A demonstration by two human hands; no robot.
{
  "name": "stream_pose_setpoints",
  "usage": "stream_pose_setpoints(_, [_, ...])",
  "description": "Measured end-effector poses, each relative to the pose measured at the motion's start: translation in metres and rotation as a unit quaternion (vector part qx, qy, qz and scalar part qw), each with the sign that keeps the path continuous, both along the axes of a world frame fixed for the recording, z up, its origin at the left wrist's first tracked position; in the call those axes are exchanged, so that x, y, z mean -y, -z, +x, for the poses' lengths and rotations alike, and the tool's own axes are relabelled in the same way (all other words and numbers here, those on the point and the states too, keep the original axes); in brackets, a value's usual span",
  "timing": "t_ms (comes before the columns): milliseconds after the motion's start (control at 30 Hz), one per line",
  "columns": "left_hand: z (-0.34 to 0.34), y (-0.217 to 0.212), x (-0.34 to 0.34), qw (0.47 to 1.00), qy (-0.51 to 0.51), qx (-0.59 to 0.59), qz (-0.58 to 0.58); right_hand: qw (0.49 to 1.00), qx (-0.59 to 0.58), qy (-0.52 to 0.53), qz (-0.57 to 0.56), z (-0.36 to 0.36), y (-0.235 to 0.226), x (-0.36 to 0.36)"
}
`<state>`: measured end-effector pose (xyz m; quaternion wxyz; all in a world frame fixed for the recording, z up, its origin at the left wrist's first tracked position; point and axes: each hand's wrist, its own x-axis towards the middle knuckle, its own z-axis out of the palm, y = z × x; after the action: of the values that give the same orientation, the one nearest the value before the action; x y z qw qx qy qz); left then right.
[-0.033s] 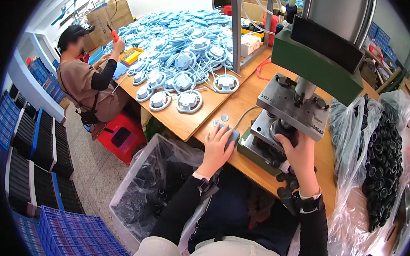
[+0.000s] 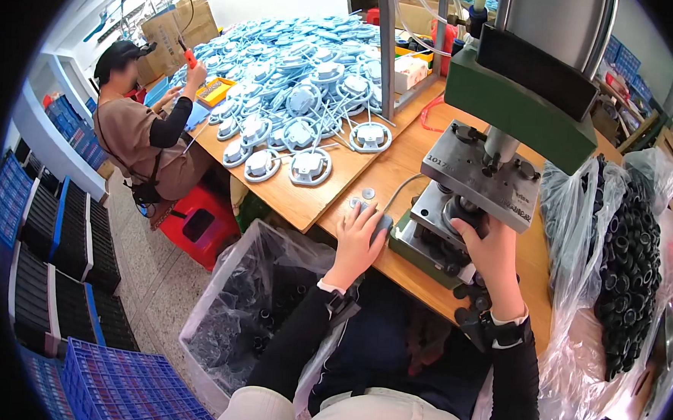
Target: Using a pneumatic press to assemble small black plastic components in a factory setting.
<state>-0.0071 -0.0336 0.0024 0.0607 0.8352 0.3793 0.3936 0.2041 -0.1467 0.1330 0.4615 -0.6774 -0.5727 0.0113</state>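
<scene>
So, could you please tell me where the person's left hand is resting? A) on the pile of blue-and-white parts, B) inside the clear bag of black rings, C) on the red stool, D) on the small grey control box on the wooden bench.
D: the left hand lies over the small grey control box on the bench edge, while the right hand reaches into the press.

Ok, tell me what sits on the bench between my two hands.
Head view: between left hand and right hand, only the press's green base edge and its dark lower block.
</scene>
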Motion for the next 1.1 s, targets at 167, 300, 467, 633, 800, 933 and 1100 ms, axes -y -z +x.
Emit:
stream_pose_setpoints(167, [0.011, 0.001, -0.006, 0.998, -0.023, -0.049, 0.028, 0.999, -0.028, -0.004, -0.017, -0.002, -0.005, -0.006])
stream_pose_setpoints(300, [0.011, 0.005, -0.003, 0.997, -0.032, -0.063, 0.044, 0.997, -0.03, 0.001, -0.071, -0.003, -0.022, 0.0])
stream_pose_setpoints(467, [0.011, 0.01, -0.007, 0.996, -0.047, -0.076, 0.018, 0.997, -0.082, -0.003, -0.008, -0.025, -0.008, 0.042])
stream_pose_setpoints(633, [0.013, 0.0, -0.006, 0.995, -0.044, -0.09, 0.016, 0.986, -0.142, 0.059, 0.057, -0.006, -0.015, 0.126])
stream_pose_setpoints(800, [0.013, 0.013, -0.018, 0.994, 0.007, -0.105, 0.04, 0.962, -0.201, 0.187, 0.011, 0.09, 0.017, 0.202])
stream_pose_setpoints(933, [-0.007, 0.003, -0.02, 0.997, 0.003, -0.082, 0.008, 0.955, -0.133, 0.263, -0.023, 0.174, 0.039, 0.242])
stream_pose_setpoints(1100, [0.043, -0.054, 0.02, 0.985, 0.109, 0.129, 0.028, 0.944, 0.026, 0.309, -0.11, 0.274, 0.077, 0.259])
